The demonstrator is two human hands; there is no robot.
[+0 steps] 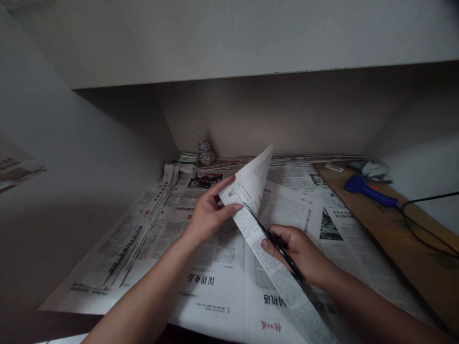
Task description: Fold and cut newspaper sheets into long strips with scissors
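Observation:
My left hand [211, 212] pinches the edge of a piece of newspaper [251, 174], thumb on top, and holds it up above the table. In my right hand [294, 248] is a pair of scissors with black handles [285, 255], its fingers closed round them. The blades point up and left into the newspaper, close to my left thumb. A long printed strip [283, 282] runs from the cut down toward the lower right, below the scissors. The part above the cut rises to a pointed corner.
Newspaper sheets [215, 282] cover the table, with cut strips [147, 224] stacked at the left. A small woven figure [205, 152] stands at the back. On the cardboard [390, 234] at right lies a blue glue gun [371, 190] with a black cord [412, 217].

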